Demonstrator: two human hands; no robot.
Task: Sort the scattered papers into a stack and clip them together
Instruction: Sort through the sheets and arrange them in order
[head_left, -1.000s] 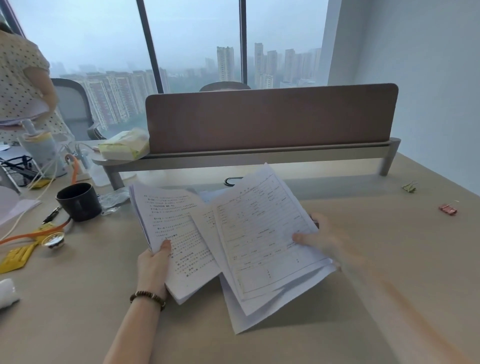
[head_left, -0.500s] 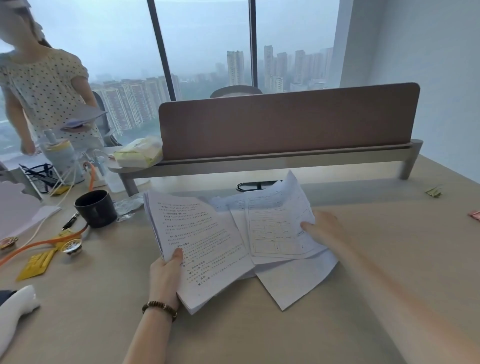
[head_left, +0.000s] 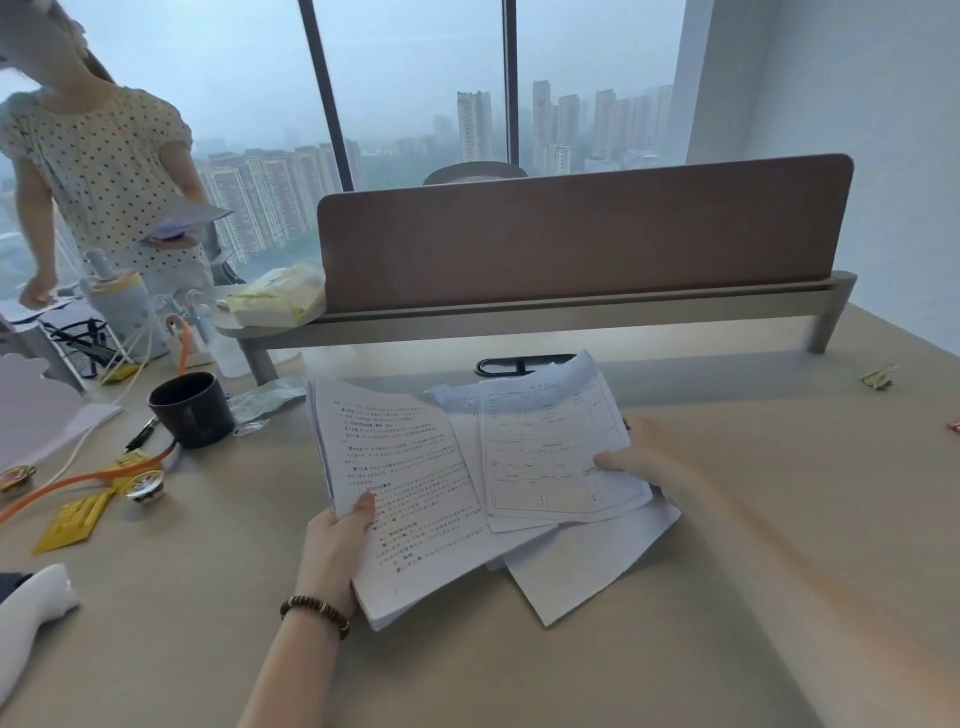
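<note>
White printed papers (head_left: 410, 483) lie fanned out on the beige desk (head_left: 779, 467) in front of the brown divider (head_left: 582, 234); the left hand (head_left: 335, 551) grips the thick bundle at its lower left edge, thumb curled over the top page, a bead bracelet (head_left: 316, 613) on the wrist. The right hand (head_left: 649, 462) pinches the form sheet (head_left: 556, 447) that overlaps the bundle, thumb on top and fingers hidden beneath. A green clip (head_left: 878, 378) sits well apart at the desk's far right, and a dark mug (head_left: 192, 410) stands to the left.
</note>
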